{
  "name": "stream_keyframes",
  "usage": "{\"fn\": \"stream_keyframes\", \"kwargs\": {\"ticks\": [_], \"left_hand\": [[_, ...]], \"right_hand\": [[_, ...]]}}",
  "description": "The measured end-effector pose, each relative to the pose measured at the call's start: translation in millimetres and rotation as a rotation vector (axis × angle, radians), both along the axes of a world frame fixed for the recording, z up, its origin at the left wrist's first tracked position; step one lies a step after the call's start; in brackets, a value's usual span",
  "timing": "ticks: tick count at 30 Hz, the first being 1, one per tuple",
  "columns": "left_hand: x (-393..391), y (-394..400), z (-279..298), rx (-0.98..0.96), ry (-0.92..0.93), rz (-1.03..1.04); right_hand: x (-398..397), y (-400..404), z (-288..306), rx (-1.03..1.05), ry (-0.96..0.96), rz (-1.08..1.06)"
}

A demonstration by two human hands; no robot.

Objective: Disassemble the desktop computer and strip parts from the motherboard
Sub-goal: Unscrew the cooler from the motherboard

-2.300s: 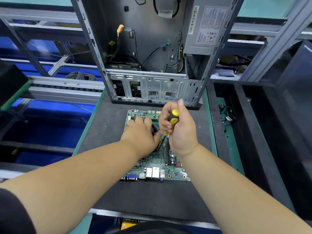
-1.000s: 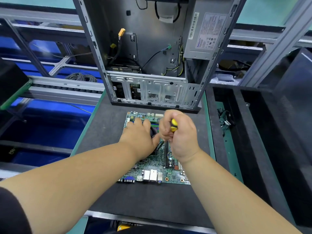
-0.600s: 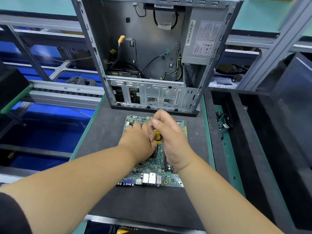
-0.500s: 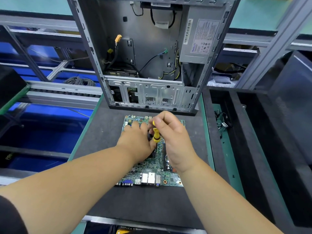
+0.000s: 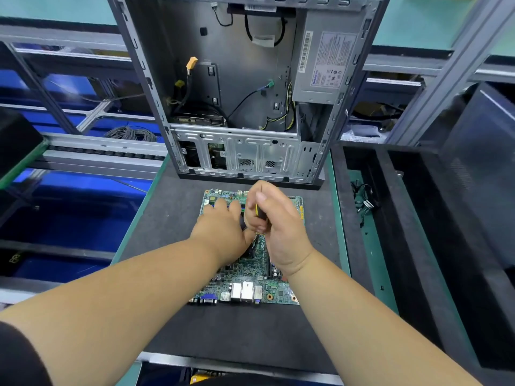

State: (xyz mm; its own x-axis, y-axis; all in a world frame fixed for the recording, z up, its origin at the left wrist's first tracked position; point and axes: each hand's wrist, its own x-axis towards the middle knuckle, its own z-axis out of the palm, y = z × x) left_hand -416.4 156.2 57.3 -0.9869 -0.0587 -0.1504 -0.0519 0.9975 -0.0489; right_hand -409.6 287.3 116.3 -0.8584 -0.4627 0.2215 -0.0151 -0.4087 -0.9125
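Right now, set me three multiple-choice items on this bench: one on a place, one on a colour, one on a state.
1. Where does the motherboard lie?
A. inside the computer case
B. flat on the dark mat in front of the case
C. in the bin at the right

2. What colours is the screwdriver handle?
A. yellow and black
B. red and white
C. all blue

3. What is the right hand doing?
A. resting flat on the mat
B. hanging idle
C. gripping the screwdriver

Key: 1 B, the board sits on the mat just before the open computer case. 2 A, yellow and black show between the fingers. 3 C, its fingers curl round the handle, while the left hand rests on the board.
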Motion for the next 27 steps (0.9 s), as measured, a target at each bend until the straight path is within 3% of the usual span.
{"fn": "stream_keyframes", "kwargs": {"ticks": [10,16,23,27], "left_hand": [[-5.6,-11.7,7.9,0.175,-0.1,-0.028],[-8.4,-11.2,6.9,0.218,-0.087,0.003],[0.1,-12.2,6.7,0.129,0.002,-0.038],[-0.2,-10.4,9.0,0.091,0.155,-0.113]], "right_hand": [[-6.0,9.3,2.3,-0.048,-0.093,-0.072],[-20.3,19.9,12.0,-0.196,-0.099,-0.165],[-41.5,23.2,17.2,-0.147,-0.086,-0.216],[-49.5,15.4,10.4,-0.111,-0.1,-0.2]]}}
